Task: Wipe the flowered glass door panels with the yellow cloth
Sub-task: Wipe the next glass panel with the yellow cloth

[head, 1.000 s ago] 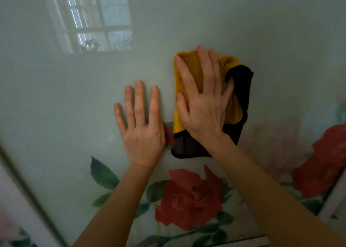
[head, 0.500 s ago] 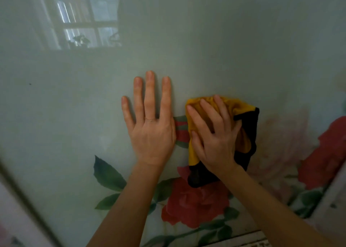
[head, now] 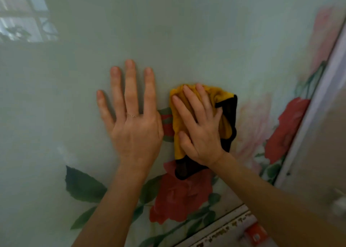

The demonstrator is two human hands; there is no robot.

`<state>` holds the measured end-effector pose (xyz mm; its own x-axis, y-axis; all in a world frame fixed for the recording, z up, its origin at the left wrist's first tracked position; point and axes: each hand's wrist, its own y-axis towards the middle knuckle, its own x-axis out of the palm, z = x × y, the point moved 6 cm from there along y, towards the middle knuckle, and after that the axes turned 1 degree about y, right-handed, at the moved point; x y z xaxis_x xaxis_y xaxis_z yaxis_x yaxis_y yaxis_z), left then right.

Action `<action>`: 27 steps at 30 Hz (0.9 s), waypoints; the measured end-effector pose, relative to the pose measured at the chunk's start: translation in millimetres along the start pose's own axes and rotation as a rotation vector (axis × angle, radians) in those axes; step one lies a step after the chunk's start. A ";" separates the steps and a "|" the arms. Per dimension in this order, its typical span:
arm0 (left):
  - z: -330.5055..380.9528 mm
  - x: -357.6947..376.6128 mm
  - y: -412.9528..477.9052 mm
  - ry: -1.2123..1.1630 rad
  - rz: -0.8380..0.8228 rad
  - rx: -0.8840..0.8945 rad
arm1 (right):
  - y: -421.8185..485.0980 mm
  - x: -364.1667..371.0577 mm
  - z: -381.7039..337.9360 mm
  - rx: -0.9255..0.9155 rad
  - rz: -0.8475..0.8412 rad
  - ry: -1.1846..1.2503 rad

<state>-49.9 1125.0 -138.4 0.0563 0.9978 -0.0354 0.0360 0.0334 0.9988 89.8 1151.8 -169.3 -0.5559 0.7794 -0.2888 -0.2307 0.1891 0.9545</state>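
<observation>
Pale green glass door panel (head: 206,40) fills the view, printed with flowers and seen close up. Yellow cloth (head: 224,119) with black edging (head: 229,111) is pressed flat against the glass near the middle, bunched and folded. Right hand (head: 202,134) is laid on top of the cloth, palm down, fingers spread and only slightly bent, thumb also on the fabric; nothing is gripped, the cloth is just pinned to the panel. Left hand (head: 134,128) is planted just left of the cloth, flat on bare glass, fingers straight and wide apart, not touching the fabric. Thin ring (head: 132,115) is seen on one finger of that hand. Big red rose (head: 179,196) is printed just below the cloth, its top overlapped by the black edge. Dark green leaf (head: 82,186) is printed lower left of the cloth. Second red rose (head: 286,126) is printed right of the cloth, next to a white door frame (head: 309,119). Window reflection (head: 24,21) is seen far upper left of the cloth. Worn bottom track (head: 221,231) is seen below the cloth.
</observation>
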 end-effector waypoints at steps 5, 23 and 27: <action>1.3 -0.3 0.9 -0.040 -0.016 0.032 | 0.7 -0.3 -0.2 0.015 -0.025 -0.040; 2.5 0.1 2.9 0.023 -0.003 0.045 | -6.9 -2.9 9.9 -0.017 0.092 0.226; 3.0 0.8 5.4 0.035 0.016 0.045 | -5.8 2.3 8.8 -0.020 0.172 0.144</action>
<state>-46.6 1125.8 -133.1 0.0226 0.9996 -0.0177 0.0803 0.0158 0.9966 96.9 1157.8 -174.8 -0.6961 0.7059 -0.1311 -0.1378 0.0479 0.9893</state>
